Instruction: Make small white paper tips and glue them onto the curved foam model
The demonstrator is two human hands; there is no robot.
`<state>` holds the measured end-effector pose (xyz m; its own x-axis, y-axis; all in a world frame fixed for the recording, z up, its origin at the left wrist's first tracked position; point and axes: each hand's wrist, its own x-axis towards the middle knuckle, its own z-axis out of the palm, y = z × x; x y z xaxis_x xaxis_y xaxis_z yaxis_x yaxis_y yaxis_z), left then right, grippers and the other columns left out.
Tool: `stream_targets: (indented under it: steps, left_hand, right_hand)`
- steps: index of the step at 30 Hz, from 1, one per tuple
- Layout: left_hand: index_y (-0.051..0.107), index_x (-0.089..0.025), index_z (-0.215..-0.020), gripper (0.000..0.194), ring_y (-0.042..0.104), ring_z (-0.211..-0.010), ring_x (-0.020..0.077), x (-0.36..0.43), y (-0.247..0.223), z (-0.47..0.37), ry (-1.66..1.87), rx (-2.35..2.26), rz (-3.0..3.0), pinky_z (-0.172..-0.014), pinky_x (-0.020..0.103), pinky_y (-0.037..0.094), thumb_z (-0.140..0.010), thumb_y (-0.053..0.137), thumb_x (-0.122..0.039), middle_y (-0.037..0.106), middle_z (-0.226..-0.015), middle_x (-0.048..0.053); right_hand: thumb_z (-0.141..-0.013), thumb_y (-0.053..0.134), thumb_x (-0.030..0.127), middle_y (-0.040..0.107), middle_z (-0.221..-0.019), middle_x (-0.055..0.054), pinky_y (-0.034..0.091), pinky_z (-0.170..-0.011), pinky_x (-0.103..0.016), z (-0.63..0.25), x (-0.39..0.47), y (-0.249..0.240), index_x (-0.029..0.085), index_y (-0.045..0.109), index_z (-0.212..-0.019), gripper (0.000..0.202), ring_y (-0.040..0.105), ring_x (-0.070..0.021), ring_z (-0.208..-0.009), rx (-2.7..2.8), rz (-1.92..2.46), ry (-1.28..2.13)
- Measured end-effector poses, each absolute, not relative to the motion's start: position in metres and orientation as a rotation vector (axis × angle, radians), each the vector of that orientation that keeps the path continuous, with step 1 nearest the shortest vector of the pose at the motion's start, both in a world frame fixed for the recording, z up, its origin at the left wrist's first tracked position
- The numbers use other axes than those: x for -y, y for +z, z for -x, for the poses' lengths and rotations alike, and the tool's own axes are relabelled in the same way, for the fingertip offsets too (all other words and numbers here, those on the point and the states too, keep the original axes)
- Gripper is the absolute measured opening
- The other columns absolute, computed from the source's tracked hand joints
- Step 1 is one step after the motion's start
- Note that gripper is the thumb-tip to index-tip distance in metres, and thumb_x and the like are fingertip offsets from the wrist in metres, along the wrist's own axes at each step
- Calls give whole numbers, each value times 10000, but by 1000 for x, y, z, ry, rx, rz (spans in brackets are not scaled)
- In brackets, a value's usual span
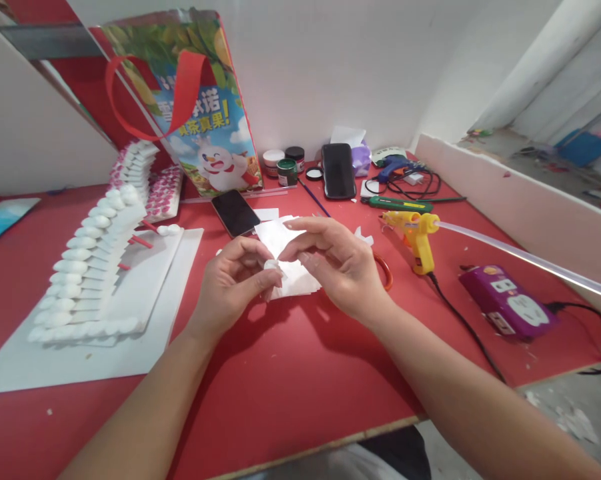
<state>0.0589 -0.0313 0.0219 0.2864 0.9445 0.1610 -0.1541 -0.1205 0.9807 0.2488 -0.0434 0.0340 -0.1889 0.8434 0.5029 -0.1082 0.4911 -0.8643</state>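
My left hand [233,287] is closed, its thumb and fingers pinching a small white rounded piece [273,265] whose exact kind I cannot make out. Close on the right, my right hand [337,263] has its fingers curved and spread apart, one fingertip by the top of the white piece. Beneath both hands lies a stack of thin white paper sheets [297,283], partly covered by the fingers. Behind my right hand, an orange-red ring [384,272] shows in part.
Left, a white structure with rounded tips [75,267] stands on a white board [180,287]. A yellow glue gun [415,237] and purple power strip [507,300] with cords lie right. Behind are phones [236,213], paint jars [287,172], a green-handled tool [400,204] and a printed bag [205,113].
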Motion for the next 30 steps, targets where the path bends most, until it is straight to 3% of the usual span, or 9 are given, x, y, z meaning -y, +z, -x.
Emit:
stream_targets:
  steps: [6, 13, 30]
  left_hand:
    - [627, -186, -870, 289, 614, -486, 103, 33, 29, -61, 1147, -890, -1410, -483, 216, 514, -749, 876, -271, 702, -667, -26]
    - [631, -186, -889, 270, 609, -440, 108, 33, 26, -60, 1134, -913, -1376, -451, 215, 497, -776, 858, -280, 714, -644, -25]
    - [606, -217, -915, 212, 599, -412, 104, 38, 24, -62, 1223, -929, -1500, -414, 202, 476, -847, 802, -262, 720, -653, -34]
  right_hand:
    - [-910, 450, 0, 760, -1012, -40, 538, -967, -382, -246, 47, 30, 217, 590, -1269, 443, 734, -170, -988, 1721, 730, 661]
    - [-855, 452, -40, 777, -1033, -36, 544, -944, -381, -247, 49, 30, 239, 605, -1281, 532, 721, -189, -998, 1844, 743, 428]
    - [-856, 470, -36, 780, -1023, -37, 529, -901, -394, -247, 47, 30, 245, 569, -1338, 566, 660, -208, -957, 1911, 763, 331]
